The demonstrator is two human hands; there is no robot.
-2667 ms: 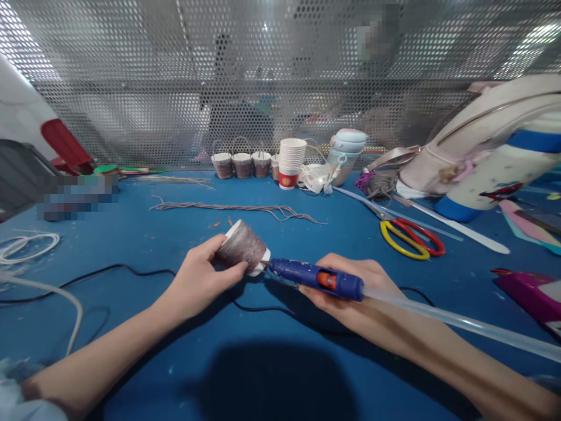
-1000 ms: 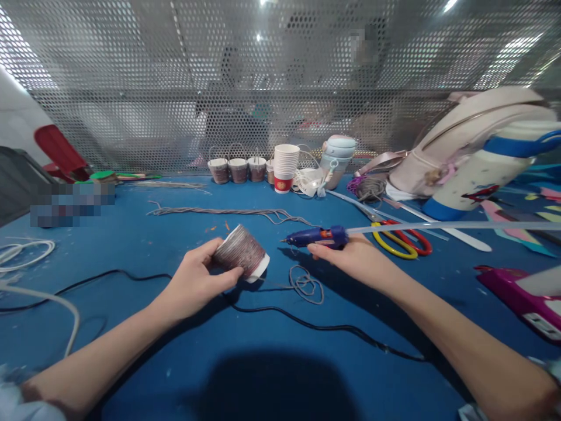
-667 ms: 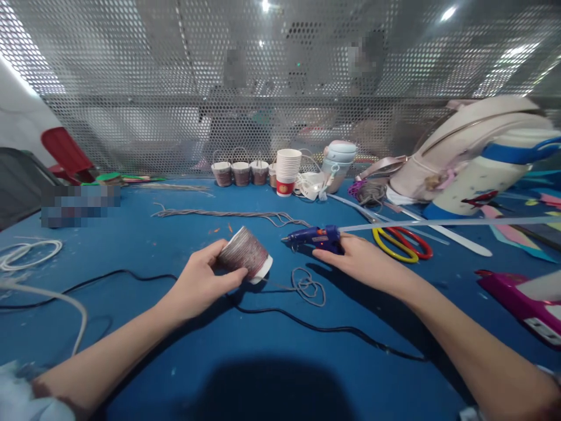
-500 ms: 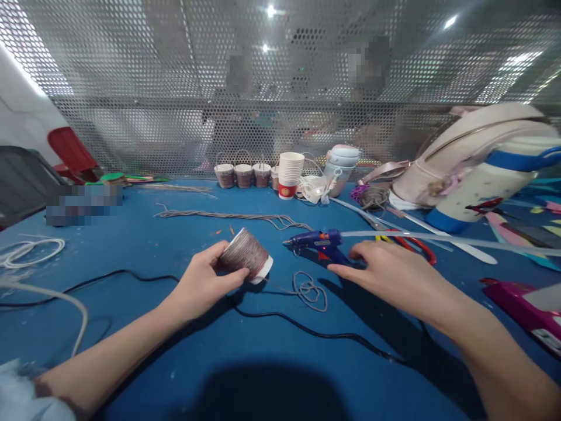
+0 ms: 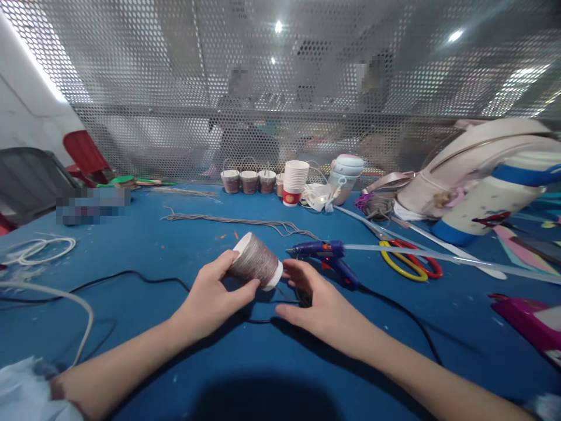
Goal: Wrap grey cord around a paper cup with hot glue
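My left hand is closed around a paper cup wound with grey-brown cord. The cup lies tilted above the table, with a bare white band showing at its right end. Just right of the cup, my right hand has its fingers apart and curved, thumb below, with nothing gripped that I can see. Thin grey cord trails below the cup and is partly hidden behind the right hand. A blue hot glue gun rests on the table past that hand, a long clear glue stick running out of its back.
Cord-wrapped cups with handles stand along the back beside a stack of paper cups. Grey cord strands lie mid-table. Scissors, a large bottle and a pink bag are on the right. A black cable crosses the left.
My right hand has moved from beside the glue gun's handle leftward to the cup's bare end. The left hand still holds the cup. The view has shifted slightly.
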